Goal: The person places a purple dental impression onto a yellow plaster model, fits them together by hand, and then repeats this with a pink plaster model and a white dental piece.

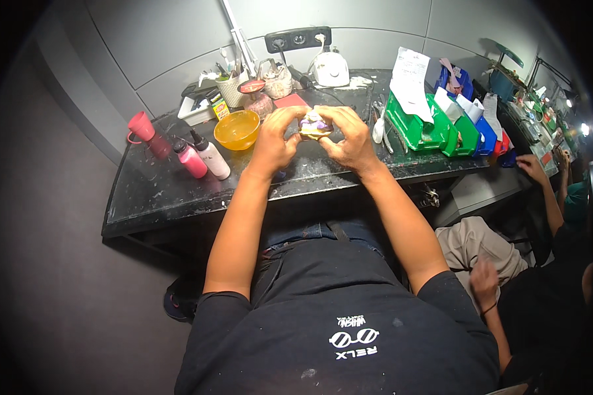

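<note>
Above the front part of the dark bench [178, 192], both my hands hold one small piece [315, 125] between them. It is white and purple with a yellowish lower edge and looks like a dental model, though fingers cover part of it. My left hand [275, 141] grips its left side, fingers curled and thumb below. From the right, my right hand [352, 141] pinches it the same way. Left of my left hand stands a translucent amber bowl [237, 130]. A pink bottle [191, 160] and a pale pink bottle [212, 158] with dark tops stand further left.
A red cup [141, 125] stands at the bench's left. Behind are a glass jar [258, 105] with a red lid and a white device [331, 70]. Green bins [408, 128] with papers and a blue bin [486, 135] line the right. A co-worker's hand [532, 168] shows beyond.
</note>
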{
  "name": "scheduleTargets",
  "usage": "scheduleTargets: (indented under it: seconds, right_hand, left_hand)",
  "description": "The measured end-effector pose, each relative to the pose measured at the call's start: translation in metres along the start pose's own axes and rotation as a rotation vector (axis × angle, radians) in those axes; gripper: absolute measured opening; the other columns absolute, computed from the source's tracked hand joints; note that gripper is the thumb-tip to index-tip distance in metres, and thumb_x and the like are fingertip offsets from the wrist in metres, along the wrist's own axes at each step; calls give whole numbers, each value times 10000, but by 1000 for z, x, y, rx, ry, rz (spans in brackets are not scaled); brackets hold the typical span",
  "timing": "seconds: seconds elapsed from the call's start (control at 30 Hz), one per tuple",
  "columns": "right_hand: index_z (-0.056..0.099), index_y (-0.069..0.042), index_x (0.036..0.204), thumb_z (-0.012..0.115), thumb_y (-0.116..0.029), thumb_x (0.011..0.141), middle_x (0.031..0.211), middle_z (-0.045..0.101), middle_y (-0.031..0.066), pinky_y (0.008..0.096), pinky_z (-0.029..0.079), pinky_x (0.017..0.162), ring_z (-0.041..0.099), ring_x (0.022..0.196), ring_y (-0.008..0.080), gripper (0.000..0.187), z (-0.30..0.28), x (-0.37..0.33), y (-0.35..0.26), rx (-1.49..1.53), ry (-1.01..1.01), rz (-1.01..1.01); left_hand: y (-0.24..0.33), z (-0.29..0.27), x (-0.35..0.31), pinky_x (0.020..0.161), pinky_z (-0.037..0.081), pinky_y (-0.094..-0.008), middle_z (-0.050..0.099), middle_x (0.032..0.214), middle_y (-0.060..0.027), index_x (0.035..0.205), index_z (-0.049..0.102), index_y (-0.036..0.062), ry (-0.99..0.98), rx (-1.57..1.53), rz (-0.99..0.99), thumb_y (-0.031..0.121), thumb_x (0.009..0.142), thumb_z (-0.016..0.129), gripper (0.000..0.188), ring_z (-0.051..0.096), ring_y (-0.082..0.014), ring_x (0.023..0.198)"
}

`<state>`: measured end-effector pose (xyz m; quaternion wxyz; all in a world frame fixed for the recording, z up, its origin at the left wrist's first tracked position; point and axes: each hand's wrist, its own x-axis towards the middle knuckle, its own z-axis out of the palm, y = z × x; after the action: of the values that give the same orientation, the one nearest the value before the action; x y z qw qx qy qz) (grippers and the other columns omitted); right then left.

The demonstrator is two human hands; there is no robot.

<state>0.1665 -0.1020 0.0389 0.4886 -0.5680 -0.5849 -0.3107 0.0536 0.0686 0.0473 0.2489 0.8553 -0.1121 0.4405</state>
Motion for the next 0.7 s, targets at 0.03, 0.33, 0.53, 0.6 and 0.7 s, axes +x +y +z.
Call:
scheduleTargets:
  seconds: [0.03,0.33,0.53,0.6,0.7]
  right_hand:
    - [674,-7,1181,771,-15,671,1145,718,169,427,542,964,676,1076,361,520,0,0,0,6,2,7]
    - [673,6,1171,755,-18,666,1164,713,178,430,547,960,675,1076,369,512,-12,1,1,-33,45,-19]
    - [686,-3,1167,754,-14,699,1087,724,162,412,555,922,705,987,343,473,-95,17,-5,-267,383,164]
    - [704,-12,1102,868,-106,713,1067,719,147,431,527,918,670,1034,341,432,-136,22,7,-541,387,222]
    - [738,-22,1062,918,-172,675,1139,705,134,430,487,994,624,1111,326,453,-174,10,29,-734,229,297]
  left_hand:
    - [0,0,0,944,502,-433,722,1140,-115,1175,677,77,-1,-2,-6,-53,674,773,527,664,-335,1106]
    - [0,3,2,1012,491,-433,703,1257,-134,1293,653,69,9,-2,48,88,736,824,583,649,-341,1181]
    - [12,-6,6,1085,448,-458,624,1383,-200,1425,547,31,89,28,48,290,821,853,725,591,-396,1276]
    - [13,-6,5,1098,436,-470,606,1398,-201,1417,557,45,80,31,62,278,823,845,700,569,-393,1304]
    - [12,-5,6,1100,431,-475,605,1393,-205,1413,561,54,92,21,68,261,825,840,683,565,-395,1308]
